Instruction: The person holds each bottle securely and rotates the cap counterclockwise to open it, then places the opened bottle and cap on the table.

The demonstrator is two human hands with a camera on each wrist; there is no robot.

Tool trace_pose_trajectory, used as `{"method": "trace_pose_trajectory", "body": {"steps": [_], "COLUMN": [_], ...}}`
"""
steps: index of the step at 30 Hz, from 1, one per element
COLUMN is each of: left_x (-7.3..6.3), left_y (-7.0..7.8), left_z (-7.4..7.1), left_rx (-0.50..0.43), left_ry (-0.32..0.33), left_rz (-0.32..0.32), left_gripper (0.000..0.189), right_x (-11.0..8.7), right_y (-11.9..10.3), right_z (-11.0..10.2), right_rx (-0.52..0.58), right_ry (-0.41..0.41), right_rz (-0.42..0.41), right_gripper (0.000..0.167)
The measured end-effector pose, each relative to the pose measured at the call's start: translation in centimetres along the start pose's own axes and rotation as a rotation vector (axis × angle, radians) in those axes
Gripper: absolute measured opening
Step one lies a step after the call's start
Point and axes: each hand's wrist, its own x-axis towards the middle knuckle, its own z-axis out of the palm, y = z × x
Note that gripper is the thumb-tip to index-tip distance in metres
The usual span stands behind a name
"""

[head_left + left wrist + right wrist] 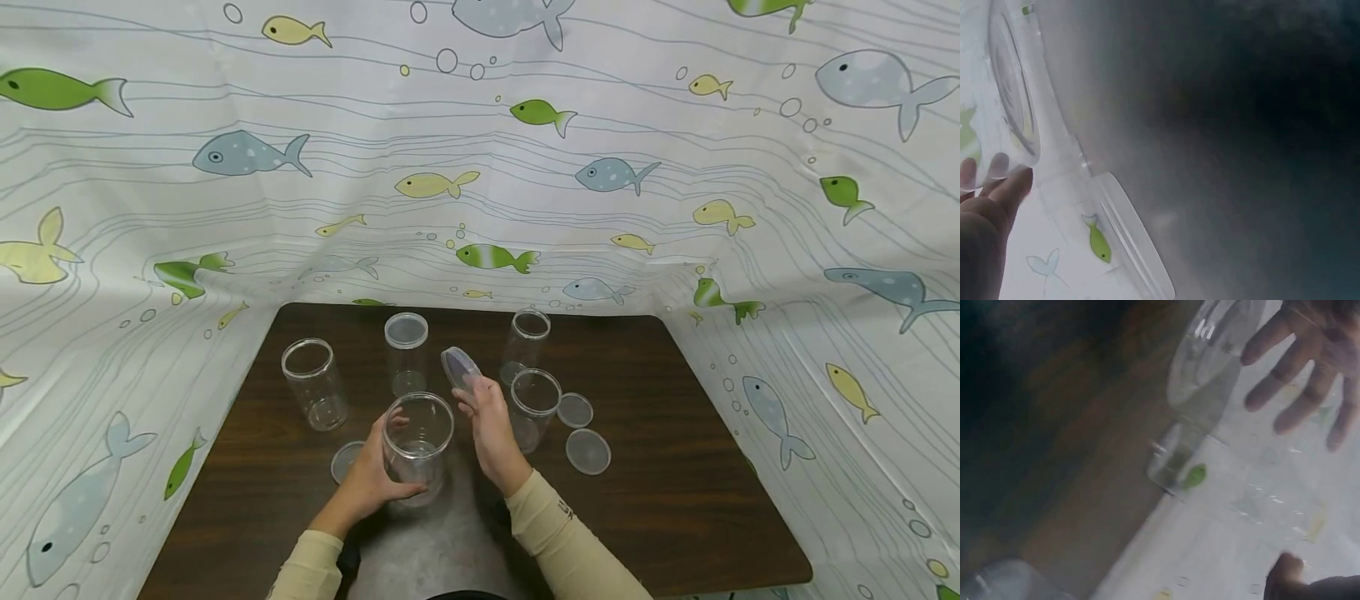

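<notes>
A clear plastic jar without a lid stands at the front middle of the table in the head view. My left hand grips it from the left, thumb on the near side and fingers behind. To its upper right, my right hand holds a round translucent lid, tilted and apart from the jar. In the left wrist view the gripped jar shows at the left edge, with fingers against it. The right wrist view has spread fingers, a separate thumb, and clear jars behind; the lid is hard to make out there.
A lidded jar stands at the back. Open jars stand at left, back right and right. Loose lids lie at right, a lid and another lid, and a lid lies by my left hand. A fish-print sheet surrounds the table.
</notes>
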Motion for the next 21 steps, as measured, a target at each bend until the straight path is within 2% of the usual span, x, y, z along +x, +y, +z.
{"method": "trace_pose_trajectory", "body": {"steps": [3, 6, 13, 17, 21], "left_x": [-0.1, -0.3, -0.6, -0.7, -0.7], "left_y": [-0.2, -0.2, -0.2, -0.5, -0.6], "left_z": [0.0, 0.1, 0.3, 0.2, 0.0], "left_rx": [0.001, 0.019, 0.039, 0.067, 0.070], "left_ry": [-0.010, -0.026, -0.067, -0.078, -0.079], "left_rz": [0.003, -0.023, -0.066, -0.058, -0.047], "left_gripper": [0.129, 0.128, 0.130, 0.130, 0.129], "right_x": [0.8, 1.2, 1.9, 1.9, 2.1], "right_y": [1.3, 2.8, 5.2, 5.7, 5.8], "right_z": [-0.8, -1.6, -3.2, -3.5, -3.5], "right_rx": [0.121, 0.213, 0.430, 0.473, 0.490], "right_ry": [0.033, 0.068, 0.130, 0.158, 0.157], "right_rz": [0.165, 0.300, 0.617, 0.702, 0.702], "right_gripper": [0.068, 0.078, 0.081, 0.079, 0.079]}}
